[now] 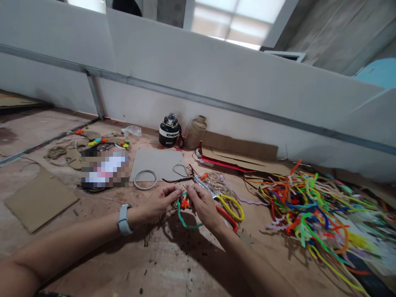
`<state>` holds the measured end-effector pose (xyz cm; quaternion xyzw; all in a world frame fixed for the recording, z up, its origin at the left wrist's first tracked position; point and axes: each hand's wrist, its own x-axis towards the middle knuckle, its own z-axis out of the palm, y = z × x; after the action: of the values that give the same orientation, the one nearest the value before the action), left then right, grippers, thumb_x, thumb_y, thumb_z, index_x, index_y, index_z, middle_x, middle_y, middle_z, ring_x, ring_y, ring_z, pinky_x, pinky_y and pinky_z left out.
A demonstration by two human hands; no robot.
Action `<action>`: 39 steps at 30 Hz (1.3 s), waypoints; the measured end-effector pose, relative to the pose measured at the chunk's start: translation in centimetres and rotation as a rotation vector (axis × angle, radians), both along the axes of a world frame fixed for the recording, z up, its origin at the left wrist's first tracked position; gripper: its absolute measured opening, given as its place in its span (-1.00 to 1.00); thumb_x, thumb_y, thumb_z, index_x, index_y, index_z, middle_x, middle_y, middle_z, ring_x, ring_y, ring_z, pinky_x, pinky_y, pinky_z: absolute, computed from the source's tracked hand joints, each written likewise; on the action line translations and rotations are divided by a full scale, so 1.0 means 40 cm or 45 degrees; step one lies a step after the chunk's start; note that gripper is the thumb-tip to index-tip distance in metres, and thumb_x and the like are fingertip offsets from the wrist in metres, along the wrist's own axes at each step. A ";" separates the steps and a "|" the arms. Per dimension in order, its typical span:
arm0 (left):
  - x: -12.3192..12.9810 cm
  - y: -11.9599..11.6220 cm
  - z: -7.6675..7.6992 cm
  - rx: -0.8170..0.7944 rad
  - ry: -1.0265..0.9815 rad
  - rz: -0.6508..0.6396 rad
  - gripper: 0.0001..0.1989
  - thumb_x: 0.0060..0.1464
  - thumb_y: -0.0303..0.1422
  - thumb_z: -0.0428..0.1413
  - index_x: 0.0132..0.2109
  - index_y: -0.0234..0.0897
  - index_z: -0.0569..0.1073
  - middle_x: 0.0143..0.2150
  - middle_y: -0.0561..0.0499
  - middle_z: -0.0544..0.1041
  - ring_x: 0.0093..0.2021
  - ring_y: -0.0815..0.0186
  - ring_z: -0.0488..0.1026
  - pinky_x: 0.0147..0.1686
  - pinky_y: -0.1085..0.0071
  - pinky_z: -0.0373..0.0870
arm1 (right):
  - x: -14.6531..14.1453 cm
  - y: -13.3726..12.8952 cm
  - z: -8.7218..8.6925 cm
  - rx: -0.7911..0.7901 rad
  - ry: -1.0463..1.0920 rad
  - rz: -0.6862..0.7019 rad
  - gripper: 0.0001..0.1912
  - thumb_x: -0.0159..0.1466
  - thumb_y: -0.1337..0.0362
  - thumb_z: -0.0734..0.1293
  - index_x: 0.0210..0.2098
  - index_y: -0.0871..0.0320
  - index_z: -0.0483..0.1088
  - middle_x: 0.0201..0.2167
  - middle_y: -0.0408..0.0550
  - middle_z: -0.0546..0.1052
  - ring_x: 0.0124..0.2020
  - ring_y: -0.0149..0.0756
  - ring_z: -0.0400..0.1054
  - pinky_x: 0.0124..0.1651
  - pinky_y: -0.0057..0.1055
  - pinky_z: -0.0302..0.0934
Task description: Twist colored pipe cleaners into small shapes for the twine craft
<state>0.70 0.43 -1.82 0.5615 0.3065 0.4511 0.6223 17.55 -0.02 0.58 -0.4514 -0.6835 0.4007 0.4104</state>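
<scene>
My left hand (pixel 163 201) and my right hand (pixel 202 204) meet above the table, fingertips pinched close together. A green pipe cleaner (pixel 185 225) runs between them and droops in a loop below. Behind this loop shows a small orange pipe-cleaner piece (pixel 185 203); whether it is attached to anything is unclear. Some fringed twine (pixel 150 233) hangs beneath my left hand, partly hidden. Just past my right hand lie scissors (pixel 232 206) with yellow and red handles, next to tangled twine (pixel 220 185).
A big heap of coloured pipe cleaners (pixel 306 206) spreads on the right. Farther back stand a black bottle (pixel 168 134) and a twine spool (pixel 196 133). A tape ring (pixel 145 180) overlaps grey card (pixel 157 159). Brown cardboard (pixel 41 198) lies left, before a white partition (pixel 185 62).
</scene>
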 end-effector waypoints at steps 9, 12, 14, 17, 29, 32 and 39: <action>-0.007 0.012 -0.010 -0.139 -0.098 -0.122 -0.62 0.11 -0.03 0.15 -0.25 -0.32 0.49 -0.32 0.02 0.47 -0.31 0.35 0.35 -0.25 0.45 0.30 | -0.005 0.005 0.005 -0.282 0.322 0.035 -0.52 0.16 -0.15 0.34 -0.55 0.13 0.22 -0.72 -0.32 0.20 -0.73 -0.54 0.01 -0.68 -0.55 -0.07; -0.014 0.015 -0.006 -0.141 -0.074 -0.047 -0.52 0.19 0.04 -0.01 -0.27 -0.32 0.48 -0.37 0.01 0.46 -0.36 0.32 0.34 -0.26 0.39 0.33 | -0.002 0.010 0.005 -0.262 0.327 -0.037 -0.54 0.17 -0.14 0.33 -0.52 0.13 0.24 -0.73 -0.33 0.20 -0.72 -0.53 0.01 -0.67 -0.56 -0.08; -0.022 0.013 0.001 -0.074 0.013 -0.005 -0.48 0.21 0.05 -0.09 -0.32 -0.31 0.47 -0.41 0.00 0.45 -0.37 0.30 0.34 -0.25 0.36 0.33 | -0.001 0.012 0.005 -0.230 0.318 -0.076 -0.54 0.17 -0.13 0.33 -0.53 0.13 0.23 -0.73 -0.32 0.21 -0.72 -0.52 0.01 -0.66 -0.55 -0.08; -0.032 0.004 0.018 0.122 0.229 0.068 -0.57 0.21 -0.02 -0.04 -0.33 -0.27 0.48 -0.36 -0.02 0.49 -0.31 0.26 0.35 -0.20 0.36 0.33 | -0.001 0.010 0.005 -0.187 0.276 -0.091 -0.54 0.19 -0.13 0.32 -0.54 0.13 0.23 -0.71 -0.30 0.22 -0.69 -0.50 0.04 -0.64 -0.53 -0.06; -0.033 -0.004 0.037 0.174 0.299 -0.080 -0.60 0.20 -0.04 -0.01 -0.21 -0.25 0.54 -0.28 -0.06 0.52 -0.27 0.24 0.37 -0.19 0.36 0.37 | -0.007 0.002 0.004 -0.157 0.241 -0.068 -0.53 0.20 -0.13 0.31 -0.56 0.12 0.26 -0.67 -0.27 0.23 -0.63 -0.46 0.07 -0.57 -0.48 0.02; -0.021 -0.001 0.026 0.033 0.180 -0.140 -0.54 0.13 0.03 0.07 -0.19 -0.31 0.53 -0.33 -0.04 0.50 -0.38 0.33 0.34 -0.34 0.44 0.33 | -0.009 0.002 0.001 -0.165 0.273 -0.064 -0.56 0.20 -0.11 0.31 -0.52 0.13 0.27 -0.65 -0.27 0.23 -0.62 -0.46 0.08 -0.54 -0.49 0.05; -0.012 0.013 0.014 -0.052 0.089 0.203 -0.57 0.02 0.00 0.18 -0.32 -0.35 0.49 -0.47 0.06 0.39 -0.45 0.40 0.24 -0.45 0.50 0.20 | -0.026 -0.016 -0.011 -0.099 0.206 0.033 -0.69 0.32 0.02 0.23 -0.27 0.15 0.36 -0.36 -0.11 0.45 -0.33 -0.34 0.32 -0.25 -0.43 0.24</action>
<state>0.20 0.96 -1.27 0.5379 0.3809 0.4728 0.5848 16.52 -0.66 0.13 -0.4243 -0.6378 0.4673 0.4413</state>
